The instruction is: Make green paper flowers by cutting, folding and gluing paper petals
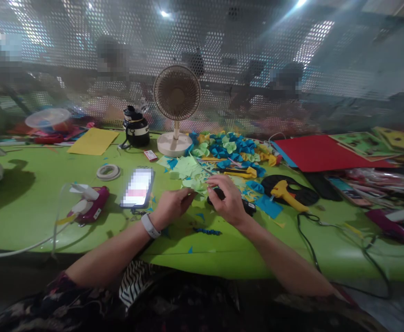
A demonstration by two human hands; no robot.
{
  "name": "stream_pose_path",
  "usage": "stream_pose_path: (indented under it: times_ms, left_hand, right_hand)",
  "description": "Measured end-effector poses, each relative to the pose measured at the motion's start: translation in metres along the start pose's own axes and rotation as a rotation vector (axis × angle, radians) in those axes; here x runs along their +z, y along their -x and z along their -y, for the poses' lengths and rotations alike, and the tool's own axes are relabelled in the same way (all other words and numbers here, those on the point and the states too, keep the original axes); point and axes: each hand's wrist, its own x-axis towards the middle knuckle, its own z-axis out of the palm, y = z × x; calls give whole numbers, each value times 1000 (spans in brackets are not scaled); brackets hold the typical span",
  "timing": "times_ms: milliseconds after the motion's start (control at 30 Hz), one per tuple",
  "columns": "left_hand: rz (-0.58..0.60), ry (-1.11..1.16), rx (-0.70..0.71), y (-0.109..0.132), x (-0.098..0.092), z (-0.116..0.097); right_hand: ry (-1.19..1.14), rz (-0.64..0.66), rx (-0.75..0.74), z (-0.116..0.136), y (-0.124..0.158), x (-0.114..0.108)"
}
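Observation:
Both hands meet over the middle of the green table. My left hand [175, 205], with a white band at the wrist, is closed on the left edge of a light green paper piece [199, 186]. My right hand [226, 199] is on the right side of this piece, its thumb and forefinger pinched together at the paper. A pile of light green paper scraps [186, 168] lies just beyond the hands. A dark object [249, 207] is partly hidden under my right hand. Blue paper pieces [270, 206] lie to the right.
Behind the scraps are a fan [174, 144], a black bottle [137, 131] and blue, green and yellow paper flowers [230, 145]. A phone [137, 186], tape roll [108, 172] and power strip [96, 207] lie left. A yellow glue gun [288, 195] and red sheet [329, 154] lie right.

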Motion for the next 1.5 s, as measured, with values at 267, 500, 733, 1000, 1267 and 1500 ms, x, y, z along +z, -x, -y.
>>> stream_pose_path:
  times_ms: [267, 500, 733, 1000, 1267, 1500]
  left_hand:
    - [-41, -101, 68, -1, 1, 5]
    - [-82, -111, 127, -2, 1, 8]
    - [-99, 109, 36, -1, -2, 2]
    - [-75, 270, 21, 0, -8, -1]
    - [-128, 523, -107, -2, -11, -3]
    - [-154, 684, -225, -7, -7, -2]
  right_hand:
    - [6, 84, -25, -2, 2, 3]
    - [-28, 62, -3, -4, 1, 4]
    - [-42, 27, -15, -1, 0, 4]
    - [-20, -5, -21, -1, 1, 3]
    - [-145, -2, 138, 1, -3, 0]
    - [-560, 18, 544, -14, -3, 6]
